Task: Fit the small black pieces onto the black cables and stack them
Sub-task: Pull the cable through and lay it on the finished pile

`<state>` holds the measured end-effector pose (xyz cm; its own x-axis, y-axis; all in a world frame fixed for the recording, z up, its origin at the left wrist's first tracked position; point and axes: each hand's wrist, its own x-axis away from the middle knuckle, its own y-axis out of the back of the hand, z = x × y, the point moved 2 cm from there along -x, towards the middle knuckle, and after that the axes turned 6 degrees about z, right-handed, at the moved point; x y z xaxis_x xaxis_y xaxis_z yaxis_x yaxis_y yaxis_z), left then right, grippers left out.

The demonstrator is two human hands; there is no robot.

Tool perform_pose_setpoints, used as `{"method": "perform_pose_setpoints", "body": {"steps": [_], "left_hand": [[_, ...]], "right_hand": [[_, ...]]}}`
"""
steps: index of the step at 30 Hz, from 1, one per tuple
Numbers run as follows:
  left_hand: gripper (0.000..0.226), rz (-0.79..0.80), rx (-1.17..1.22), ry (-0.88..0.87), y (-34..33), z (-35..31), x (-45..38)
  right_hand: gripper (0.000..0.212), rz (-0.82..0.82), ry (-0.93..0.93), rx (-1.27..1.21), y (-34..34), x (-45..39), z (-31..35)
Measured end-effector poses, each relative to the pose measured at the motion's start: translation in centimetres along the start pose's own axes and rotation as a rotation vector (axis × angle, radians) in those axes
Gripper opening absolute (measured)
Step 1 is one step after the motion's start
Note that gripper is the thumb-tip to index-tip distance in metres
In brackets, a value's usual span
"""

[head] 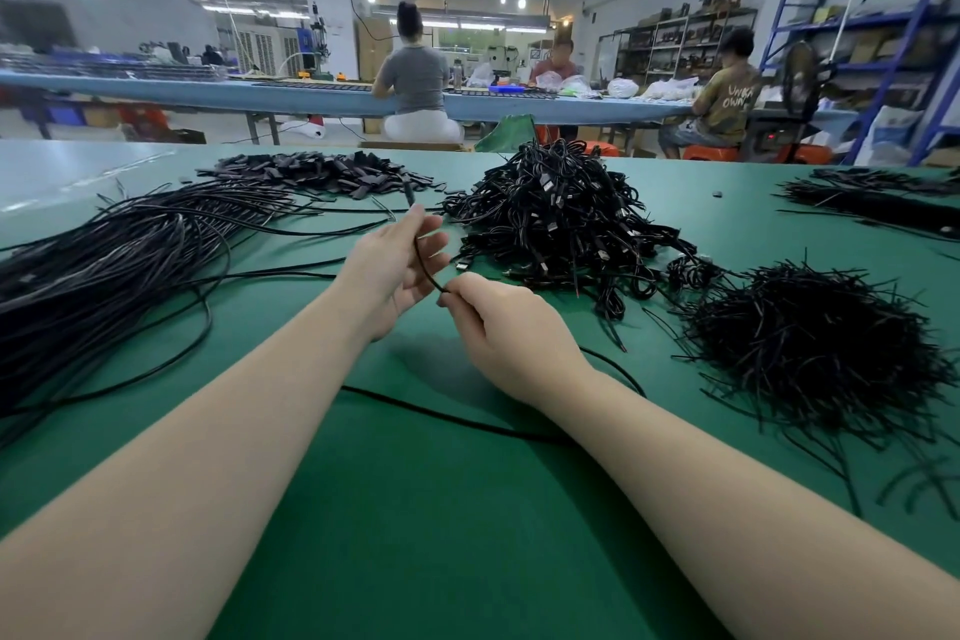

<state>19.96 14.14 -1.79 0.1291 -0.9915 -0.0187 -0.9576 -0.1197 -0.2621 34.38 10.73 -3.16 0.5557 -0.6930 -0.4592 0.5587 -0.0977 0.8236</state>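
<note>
my left hand (397,270) has its grip closed on a thin black cable (423,265), fingertips pinching it near the end that pokes up toward 12 o'clock, where a small dark piece (409,195) sits on the tip, though i cannot tell how far on it is. my right hand (498,322) grips the same cable lower down, thumb and forefinger pinched round it, and from there the cable runs under my wrist and trails across the green desk (415,535) toward 6 o'clock.

at 9 o'clock lies a broad sheaf of long black cables (104,270), laid roughly side by side. at 11 o'clock, far back, is a flat heap of small black pieces (317,172). at 1 o'clock rises a tangled mound of coiled black cables with plug ends (561,218), just beside my hands. at 3 o'clock sits a bristly pile of short black strands (810,348), and another dark bundle (872,198) lies at 2 o'clock by the desk's edge.
</note>
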Motion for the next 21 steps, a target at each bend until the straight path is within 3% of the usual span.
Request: {"method": "perform_pose_setpoints", "body": {"steps": [10, 17, 19, 21], "left_hand": [[0.036, 0.075, 0.087, 0.187, 0.5, 0.1, 0.1], [0.042, 0.061, 0.264, 0.061, 0.3, -3.1, 0.2], [0.044, 0.184, 0.351, 0.036, 0.4, -4.7, 0.8], [0.049, 0.401, 0.284, 0.073, 0.2, -5.7, 1.8]], "right_hand": [[0.022, -0.078, 0.061, -0.006, 0.4, 0.1, 0.0], [0.028, 0.126, -0.073, -0.076, -0.7, -0.3, -1.5], [0.031, 0.094, -0.176, -0.147, -0.5, -0.6, -2.4], [0.039, 0.041, -0.261, -0.242, 0.2, -1.1, -3.3]]}}
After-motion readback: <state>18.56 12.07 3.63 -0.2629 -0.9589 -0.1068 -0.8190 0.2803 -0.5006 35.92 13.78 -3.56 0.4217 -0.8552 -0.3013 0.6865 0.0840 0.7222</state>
